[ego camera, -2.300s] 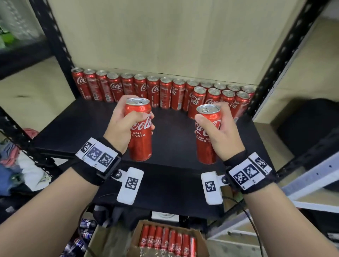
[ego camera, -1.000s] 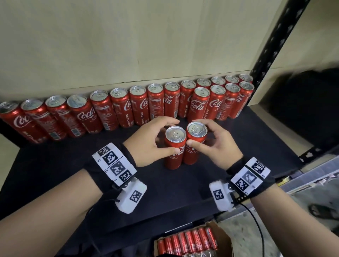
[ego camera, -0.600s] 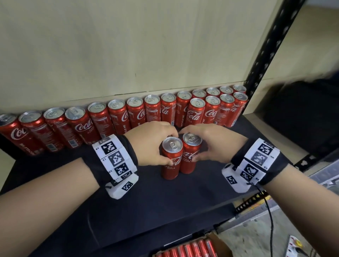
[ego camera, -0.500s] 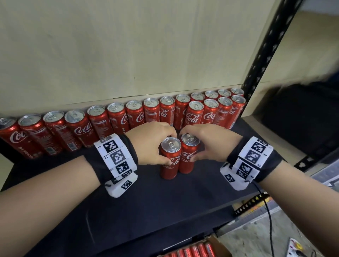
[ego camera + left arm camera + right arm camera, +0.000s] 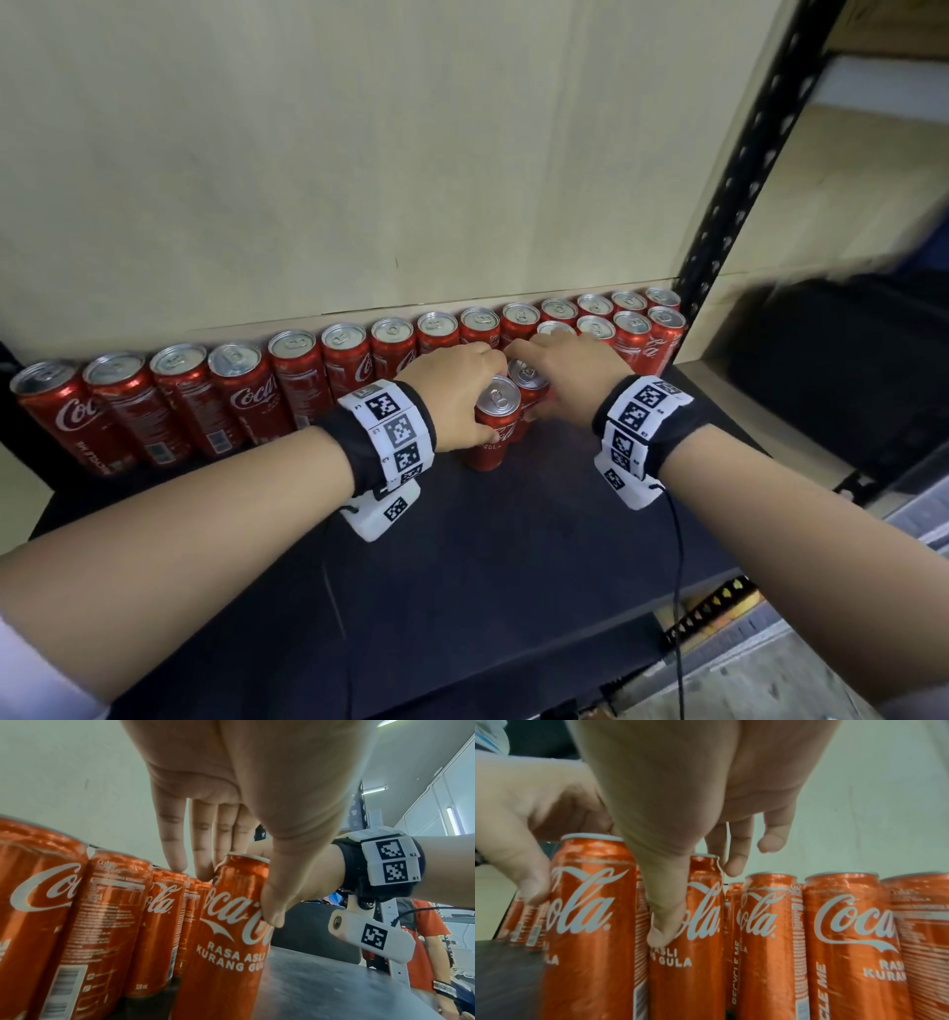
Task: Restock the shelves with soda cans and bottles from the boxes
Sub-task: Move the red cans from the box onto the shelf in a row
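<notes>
Head view: left hand (image 5: 457, 395), right hand (image 5: 575, 380) grip upright cans (image 5: 494, 421)

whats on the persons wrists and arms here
Both forearms are bare. Each wrist has a black band with white blocks printed with black square codes. A white tagged camera pod hangs under the left wrist; the right band carries another, with a thin black cable trailing down.
</notes>
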Action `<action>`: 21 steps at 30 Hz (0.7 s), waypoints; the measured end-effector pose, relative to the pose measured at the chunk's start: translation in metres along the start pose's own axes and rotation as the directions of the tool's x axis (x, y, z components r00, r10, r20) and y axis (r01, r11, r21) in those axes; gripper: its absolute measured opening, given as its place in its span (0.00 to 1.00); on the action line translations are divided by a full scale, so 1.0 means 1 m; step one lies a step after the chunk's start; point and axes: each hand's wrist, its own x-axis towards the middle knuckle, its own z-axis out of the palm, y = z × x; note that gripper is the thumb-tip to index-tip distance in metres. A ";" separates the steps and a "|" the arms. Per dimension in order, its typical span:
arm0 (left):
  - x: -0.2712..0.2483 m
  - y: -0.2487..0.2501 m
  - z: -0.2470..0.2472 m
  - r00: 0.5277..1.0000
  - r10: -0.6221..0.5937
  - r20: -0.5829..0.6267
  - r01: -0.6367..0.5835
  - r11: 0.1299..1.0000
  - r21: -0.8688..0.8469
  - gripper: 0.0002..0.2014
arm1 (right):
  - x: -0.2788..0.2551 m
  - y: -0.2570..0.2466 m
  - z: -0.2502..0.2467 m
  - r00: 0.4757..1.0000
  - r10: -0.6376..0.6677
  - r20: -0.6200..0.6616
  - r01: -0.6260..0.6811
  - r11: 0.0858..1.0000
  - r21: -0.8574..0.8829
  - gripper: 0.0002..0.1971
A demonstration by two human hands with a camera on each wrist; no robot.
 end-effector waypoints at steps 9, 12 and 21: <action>0.014 -0.009 0.000 0.997 -0.065 -0.029 0.067 0.995 0.068 0.30 | 0.017 -0.003 0.008 0.992 0.109 -0.067 -0.111 0.994 -0.022 0.40; 0.018 -0.013 0.000 0.997 -0.075 -0.030 0.078 0.993 0.093 0.28 | 0.020 -0.003 0.007 0.992 0.112 -0.060 -0.114 0.992 -0.047 0.41; 0.029 -0.023 0.004 0.990 -0.120 -0.076 0.122 0.992 0.021 0.32 | 0.024 0.001 0.008 0.991 0.117 -0.068 -0.118 0.993 -0.009 0.44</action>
